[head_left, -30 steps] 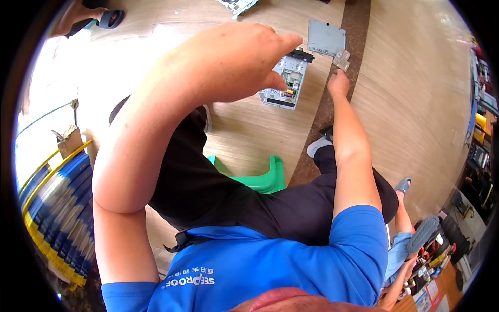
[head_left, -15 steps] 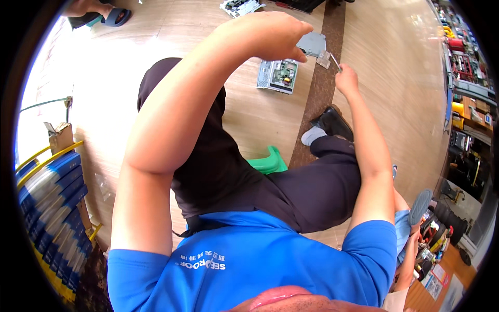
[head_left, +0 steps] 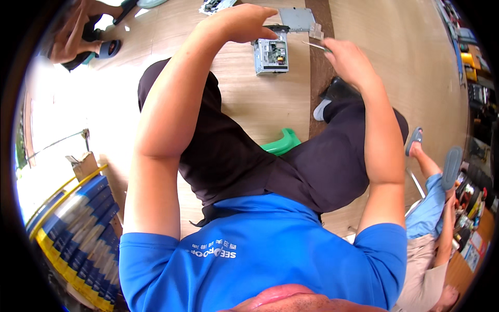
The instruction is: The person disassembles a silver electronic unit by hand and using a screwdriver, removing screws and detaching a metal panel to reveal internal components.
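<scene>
On the floor in front of me is an opened metal device case [head_left: 271,62], its green circuit board showing. My left hand [head_left: 244,23] reaches over its far end, thumb and fingers closed on a black strip-shaped part [head_left: 280,28]; the fingers partly hide it. To the right of the case, my right hand [head_left: 349,58] grips a thin screwdriver [head_left: 315,46]. Its shaft points left toward the case without touching it. A flat grey metal plate [head_left: 297,20] lies beyond the case, with a small clear packet [head_left: 316,31] at its right corner.
More device parts [head_left: 215,5] lie at the far left. A green plastic stool [head_left: 283,143] shows between my legs. Blue-and-yellow racks [head_left: 78,229] stand at left; tool-laden shelves line the right. Other people's sandalled feet [head_left: 109,49] and a seated person [head_left: 429,249] are nearby.
My left hand has moved left with the black part, now over the case's far end. The screwdriver has swung to point left, its tip closer to the case. My view has shifted.
</scene>
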Available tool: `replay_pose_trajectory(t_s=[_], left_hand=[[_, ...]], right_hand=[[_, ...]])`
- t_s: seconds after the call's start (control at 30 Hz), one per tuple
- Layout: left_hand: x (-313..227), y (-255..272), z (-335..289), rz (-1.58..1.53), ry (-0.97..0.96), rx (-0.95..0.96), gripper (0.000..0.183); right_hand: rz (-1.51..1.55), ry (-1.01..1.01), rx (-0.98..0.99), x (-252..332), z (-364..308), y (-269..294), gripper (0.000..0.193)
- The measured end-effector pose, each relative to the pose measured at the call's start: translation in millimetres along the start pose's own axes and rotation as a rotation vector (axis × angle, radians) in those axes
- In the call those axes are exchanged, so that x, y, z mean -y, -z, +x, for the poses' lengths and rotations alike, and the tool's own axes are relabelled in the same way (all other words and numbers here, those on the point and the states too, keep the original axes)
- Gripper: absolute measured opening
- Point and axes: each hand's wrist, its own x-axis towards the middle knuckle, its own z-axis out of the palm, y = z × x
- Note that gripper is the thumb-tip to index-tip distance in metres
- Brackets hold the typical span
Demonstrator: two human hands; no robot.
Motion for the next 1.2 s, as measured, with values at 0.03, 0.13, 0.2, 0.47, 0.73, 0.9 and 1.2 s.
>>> replay_pose_trajectory(t_s=[0.03, 0.13, 0.2, 0.47, 0.73, 0.9, 1.2], left_hand=[[4, -10, 1, 0.004, -0.016, -0.014, 0.055], [10, -25, 12, 0.013, -0.05, -0.062, 0.057], [10, -28, 18, 0.008, -0.016, -0.07, 0.058], [52, -94, 68, -0.012, 0.04, -0.202, 0.048], [164, -284, 51, -0.583, 0.984, -0.347, 0.032], [98, -338, 38, -0.291, 0.875, -0.27, 0.029], [100, -320, 47, -0.695, 0.888, -0.217, 0.035]], right_hand=[[-0.118, -0.004, 0.006, 7, -1, -4, 0.028], [-0.046, 0.012, 0.042, 6, 6, -10, 0.024], [-0.066, 0.042, 0.035, 4, 7, -10, 0.024], [-0.038, 0.09, -0.072, -18, 0, 12, 0.022], [0.036, 0.063, -0.169, -15, 2, 53, 0.018], [0.106, -0.09, -0.171, -33, -15, 62, 0.02], [0.303, -0.183, -0.204, -24, -15, 82, 0.023]])
